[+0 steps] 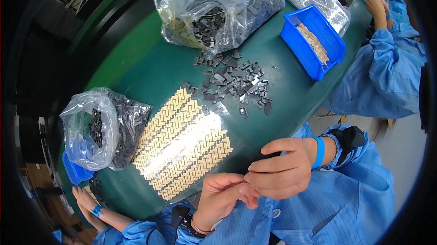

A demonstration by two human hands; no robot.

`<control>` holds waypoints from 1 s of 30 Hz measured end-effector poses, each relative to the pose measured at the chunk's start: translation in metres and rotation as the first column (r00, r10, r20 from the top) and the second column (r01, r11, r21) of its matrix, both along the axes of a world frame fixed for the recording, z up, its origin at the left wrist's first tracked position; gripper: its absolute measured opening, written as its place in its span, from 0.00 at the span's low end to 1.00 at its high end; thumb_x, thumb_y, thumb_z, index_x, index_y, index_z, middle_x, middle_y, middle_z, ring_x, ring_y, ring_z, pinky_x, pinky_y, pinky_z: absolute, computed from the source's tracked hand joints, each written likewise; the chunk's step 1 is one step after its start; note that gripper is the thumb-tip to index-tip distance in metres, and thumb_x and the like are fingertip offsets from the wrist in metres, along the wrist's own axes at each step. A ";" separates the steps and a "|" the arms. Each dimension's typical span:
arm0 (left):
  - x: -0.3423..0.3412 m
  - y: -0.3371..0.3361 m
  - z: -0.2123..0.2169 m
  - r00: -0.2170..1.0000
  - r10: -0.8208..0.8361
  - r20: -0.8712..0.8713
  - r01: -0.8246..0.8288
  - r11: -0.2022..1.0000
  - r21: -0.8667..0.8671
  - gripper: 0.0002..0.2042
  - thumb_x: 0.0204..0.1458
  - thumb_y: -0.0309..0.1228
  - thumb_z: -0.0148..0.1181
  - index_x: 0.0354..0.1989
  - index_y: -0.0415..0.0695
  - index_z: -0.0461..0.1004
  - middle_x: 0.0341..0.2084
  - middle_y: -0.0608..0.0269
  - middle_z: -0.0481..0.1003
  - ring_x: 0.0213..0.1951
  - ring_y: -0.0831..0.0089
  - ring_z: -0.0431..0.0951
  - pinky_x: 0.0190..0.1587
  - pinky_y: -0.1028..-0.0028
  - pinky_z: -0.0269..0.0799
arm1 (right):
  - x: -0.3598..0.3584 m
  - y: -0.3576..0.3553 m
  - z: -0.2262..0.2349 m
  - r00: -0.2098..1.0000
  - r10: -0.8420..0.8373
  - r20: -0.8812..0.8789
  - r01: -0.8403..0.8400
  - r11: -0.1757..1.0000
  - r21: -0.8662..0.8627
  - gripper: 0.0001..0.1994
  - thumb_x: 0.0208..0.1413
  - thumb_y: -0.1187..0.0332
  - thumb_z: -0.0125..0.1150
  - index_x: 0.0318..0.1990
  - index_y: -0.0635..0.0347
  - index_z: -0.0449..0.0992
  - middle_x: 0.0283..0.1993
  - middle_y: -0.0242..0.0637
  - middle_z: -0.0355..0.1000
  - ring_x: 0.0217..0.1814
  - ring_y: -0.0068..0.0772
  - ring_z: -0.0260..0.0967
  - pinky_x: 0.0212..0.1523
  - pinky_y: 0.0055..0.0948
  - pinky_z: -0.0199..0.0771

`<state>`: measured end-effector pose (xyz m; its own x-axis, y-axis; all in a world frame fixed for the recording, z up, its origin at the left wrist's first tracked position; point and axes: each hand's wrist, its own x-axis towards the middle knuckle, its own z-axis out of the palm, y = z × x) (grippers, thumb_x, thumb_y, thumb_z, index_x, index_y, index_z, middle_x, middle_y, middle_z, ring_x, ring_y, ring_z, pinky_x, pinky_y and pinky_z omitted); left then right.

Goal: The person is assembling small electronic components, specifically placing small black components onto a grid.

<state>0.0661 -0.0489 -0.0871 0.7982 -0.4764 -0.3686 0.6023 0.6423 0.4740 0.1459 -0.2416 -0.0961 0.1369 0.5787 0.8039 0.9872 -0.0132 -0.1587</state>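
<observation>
— Fingers of the left hand (223,197) and the right hand (282,172) are pinched together, tip to tip, close to the person's chest. Do they hold something?

— Something very small, I think. It is hidden between the fingertips, so I cannot tell what it is. A dark bit peeks out behind the right hand, but it is too small to name.

— Which way is the sheet of tan pieces (182,142) from the fingers?

— Up and to the left, just beside the left hand. That hand is nearer to it. The sheet's long side runs slanted, from low left to high right, and the tan pieces sit in tidy rows.

— And the loose dark parts (234,81)?

— Farther out on the green table (136,63), past the sheet. They lie in a messy heap, straight ahead of the hands.

— What do the bags and boxes hold?

— The clear bag on the left (102,129) holds dark parts. It rests on a small blue bin (73,172). The big clear bag (218,10) far away holds many more dark parts, and its mouth is open toward the heap. The blue box (312,40) on the far right holds tan strips.

— Anyone else?

— Yes, another person in a blue sleeve (387,72) works on the right.
</observation>
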 end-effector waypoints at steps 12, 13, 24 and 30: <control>0.013 -0.018 0.001 0.959 0.073 0.275 -0.205 0.848 0.489 0.06 0.51 0.17 0.52 0.35 0.29 0.73 0.25 0.53 0.76 0.27 0.72 0.77 0.32 0.77 0.75 | 0.001 0.004 -0.012 0.672 0.096 -0.734 0.017 0.989 0.145 0.06 0.47 0.72 0.60 0.35 0.60 0.73 0.35 0.35 0.70 0.33 0.34 0.68 0.35 0.30 0.66; 0.015 -0.018 -0.001 0.953 0.070 0.296 -0.218 0.835 0.506 0.06 0.52 0.18 0.52 0.35 0.29 0.73 0.26 0.53 0.76 0.27 0.73 0.77 0.32 0.78 0.75 | 0.001 0.004 -0.013 0.611 0.117 -0.783 0.021 0.986 0.164 0.06 0.47 0.73 0.59 0.35 0.60 0.73 0.35 0.34 0.70 0.34 0.34 0.68 0.34 0.30 0.66; 0.031 -0.014 0.000 0.772 -0.319 0.549 -0.117 0.779 0.616 0.04 0.45 0.17 0.56 0.29 0.30 0.75 0.24 0.52 0.76 0.25 0.69 0.77 0.30 0.76 0.73 | 0.025 0.003 -0.021 0.915 -0.258 -0.311 0.206 0.960 -0.189 0.12 0.45 0.68 0.53 0.39 0.59 0.73 0.44 0.37 0.69 0.45 0.36 0.66 0.43 0.35 0.65; 0.026 -0.004 -0.003 0.709 -0.395 0.585 -0.174 0.704 0.688 0.04 0.42 0.17 0.58 0.28 0.33 0.75 0.31 0.54 0.76 0.32 0.68 0.77 0.36 0.75 0.71 | 0.020 0.020 -0.030 0.971 -0.215 -0.107 0.137 0.862 -0.489 0.12 0.47 0.65 0.51 0.38 0.57 0.75 0.49 0.35 0.66 0.56 0.35 0.59 0.53 0.40 0.59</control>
<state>0.0922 -0.0525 -0.0899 0.9007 -0.4340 -0.0198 -0.0094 -0.0650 0.9978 0.1658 -0.2218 -0.1259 0.3706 0.8390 0.3985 0.9254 -0.2965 -0.2362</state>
